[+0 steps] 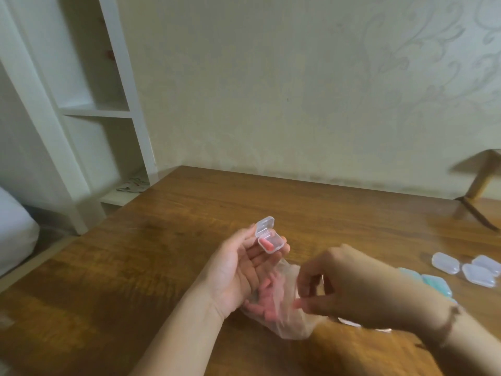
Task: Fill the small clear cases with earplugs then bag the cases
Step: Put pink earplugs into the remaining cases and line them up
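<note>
one pink earplug (300, 303) pinched in right fingers (305, 287), open case (269, 238) on left fingertips (282, 246)

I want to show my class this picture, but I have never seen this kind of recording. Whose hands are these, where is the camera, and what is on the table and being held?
There is no machine here: a person wears one camera on the head, looking down at their own two hands. The left hand holds a small clear case with its lid open and a pink earplug inside. The right hand pinches another earplug over a thin clear plastic bag of pink earplugs lying on the wooden table. At the right lie more clear cases, lids shut, and some pale blue cases.
</note>
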Tool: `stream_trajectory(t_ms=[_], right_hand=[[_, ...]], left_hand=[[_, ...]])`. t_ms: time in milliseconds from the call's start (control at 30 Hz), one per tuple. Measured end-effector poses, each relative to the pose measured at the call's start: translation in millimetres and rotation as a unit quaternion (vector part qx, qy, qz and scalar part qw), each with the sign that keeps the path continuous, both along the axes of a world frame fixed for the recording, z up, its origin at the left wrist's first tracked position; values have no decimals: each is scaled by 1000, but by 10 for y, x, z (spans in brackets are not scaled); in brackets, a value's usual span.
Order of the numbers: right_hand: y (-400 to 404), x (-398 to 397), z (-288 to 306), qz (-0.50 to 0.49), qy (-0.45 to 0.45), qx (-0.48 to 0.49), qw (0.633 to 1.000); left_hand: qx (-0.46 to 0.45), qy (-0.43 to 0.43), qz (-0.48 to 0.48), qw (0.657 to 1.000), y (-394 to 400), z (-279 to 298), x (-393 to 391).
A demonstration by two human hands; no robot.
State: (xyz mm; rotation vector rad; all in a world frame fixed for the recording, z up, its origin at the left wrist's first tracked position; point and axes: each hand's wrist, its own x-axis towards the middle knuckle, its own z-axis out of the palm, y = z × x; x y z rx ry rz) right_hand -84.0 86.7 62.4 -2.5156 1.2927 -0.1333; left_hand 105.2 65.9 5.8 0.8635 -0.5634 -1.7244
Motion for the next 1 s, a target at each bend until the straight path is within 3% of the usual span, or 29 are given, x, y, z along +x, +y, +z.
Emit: stream_trajectory(t_ms=[167, 233, 333, 433, 800, 1000], right_hand=[[-23, -251, 244, 23, -37, 42, 998], [-60, -325, 297, 14, -94, 41, 995], [-157, -303, 184, -50, -218, -46, 974], [-224, -158, -47, -80, -260, -137, 953], [-293, -60, -318, -60, -218, -180, 957], [-295, -58, -326, -37, -215, -158, 963]], left_hand=[[-12, 7, -4, 1000, -8, -24, -4], [-17, 12, -14, 1000, -7, -33, -8], [-21, 11, -36, 999, 5, -47, -31], [-24, -2, -57, 998, 27, -48, -62], [-50, 16, -93, 994, 38, -46, -56], [-58, 14, -99, 993, 20, -71, -50]])
